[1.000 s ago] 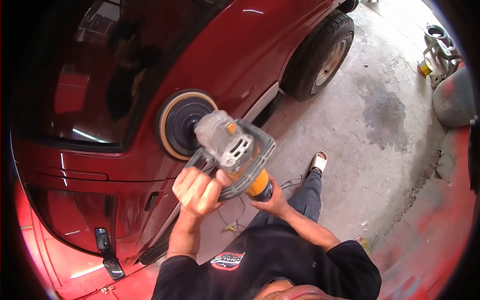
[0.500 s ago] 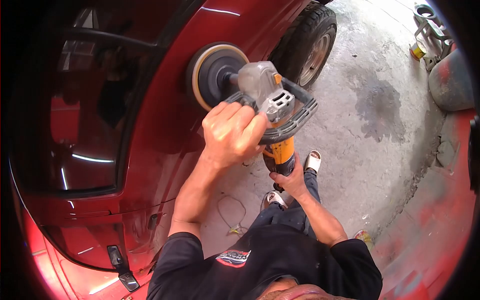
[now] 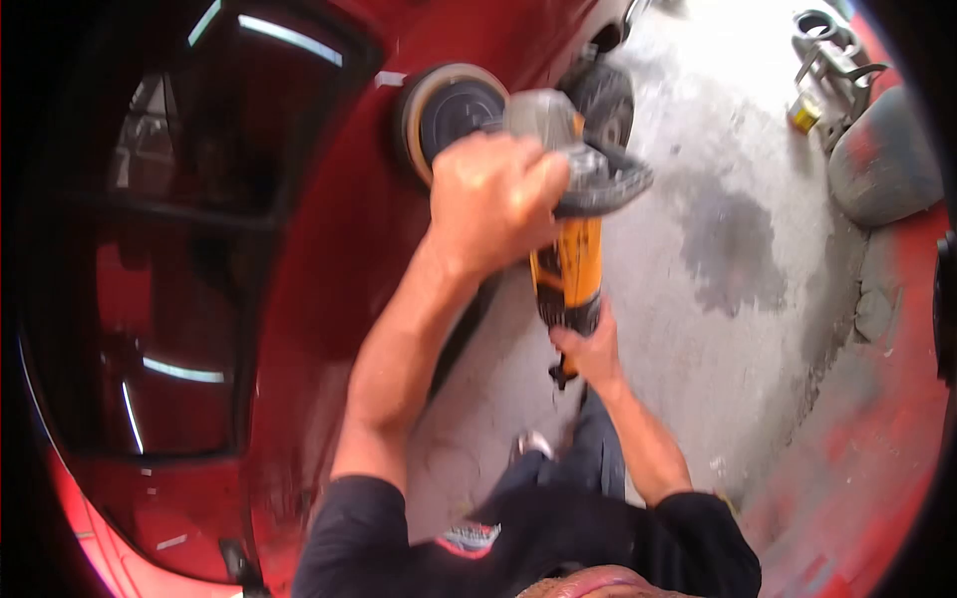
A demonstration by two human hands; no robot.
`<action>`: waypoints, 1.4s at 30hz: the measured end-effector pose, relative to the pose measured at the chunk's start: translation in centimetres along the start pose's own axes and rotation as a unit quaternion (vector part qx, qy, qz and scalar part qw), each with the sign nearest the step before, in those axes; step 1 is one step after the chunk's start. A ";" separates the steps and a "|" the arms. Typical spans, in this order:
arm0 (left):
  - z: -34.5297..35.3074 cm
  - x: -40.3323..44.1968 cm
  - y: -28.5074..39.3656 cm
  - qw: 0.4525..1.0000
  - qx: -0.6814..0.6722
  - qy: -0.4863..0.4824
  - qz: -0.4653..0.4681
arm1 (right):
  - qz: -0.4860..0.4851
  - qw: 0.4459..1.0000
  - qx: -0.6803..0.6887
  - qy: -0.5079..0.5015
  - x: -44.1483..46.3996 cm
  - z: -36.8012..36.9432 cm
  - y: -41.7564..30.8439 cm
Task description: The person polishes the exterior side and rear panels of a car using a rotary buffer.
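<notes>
An orange-and-black power polisher (image 3: 580, 259) stands just above and right of the middle of the frame, its long body running down toward the wearer and its round pad (image 3: 459, 110) set against the red bodywork of a car (image 3: 319, 319) that fills the left half. The left hand (image 3: 498, 194), back of the hand toward the camera, has its grip folded around the near side of the loop handle (image 3: 613, 189) by the tool's head; the fingers' far ends are hidden. Lower and further right, the right hand (image 3: 591, 349) has its grip closed about the dark rear end of the body, the thumb lying over it. The tool's head and the left hand are slightly blurred. Dark window glass (image 3: 179, 289) with bright streaks of reflected light takes up the left of the frame, and a tyre (image 3: 606, 110) shows behind the tool at upper centre. Grey concrete floor (image 3: 668, 389) with a dark stain (image 3: 733, 244) spreads to the right. At upper right, a small yellow can (image 3: 803, 114) sits near a large grey rounded object (image 3: 882, 164). The wearer's black shirt (image 3: 578, 528) spans the bottom centre.
</notes>
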State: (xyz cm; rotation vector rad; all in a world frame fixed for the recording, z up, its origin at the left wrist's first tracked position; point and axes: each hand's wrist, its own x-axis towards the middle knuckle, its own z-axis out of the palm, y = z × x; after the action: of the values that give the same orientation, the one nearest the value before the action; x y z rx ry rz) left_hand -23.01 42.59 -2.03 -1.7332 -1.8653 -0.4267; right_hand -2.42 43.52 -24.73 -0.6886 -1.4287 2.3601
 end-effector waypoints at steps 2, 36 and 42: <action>1.8 1.6 -1.1 1.000 0.019 0.002 -0.003 | -0.058 0.998 -0.001 0.004 4.0 -0.6 -1.5; -24.0 -28.4 11.0 0.994 0.070 0.037 -0.072 | -0.005 0.987 -0.090 -0.130 -22.1 13.3 11.0; -30.9 -35.9 18.5 0.980 0.137 0.050 -0.135 | -0.083 0.960 -0.147 -0.223 -28.6 13.8 16.6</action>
State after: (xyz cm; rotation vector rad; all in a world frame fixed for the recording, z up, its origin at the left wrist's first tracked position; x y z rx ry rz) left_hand 1.25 -2.14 -1.07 -1.2630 -1.9892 -0.3338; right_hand 14.06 11.80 -27.04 -0.0835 -1.9646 2.2824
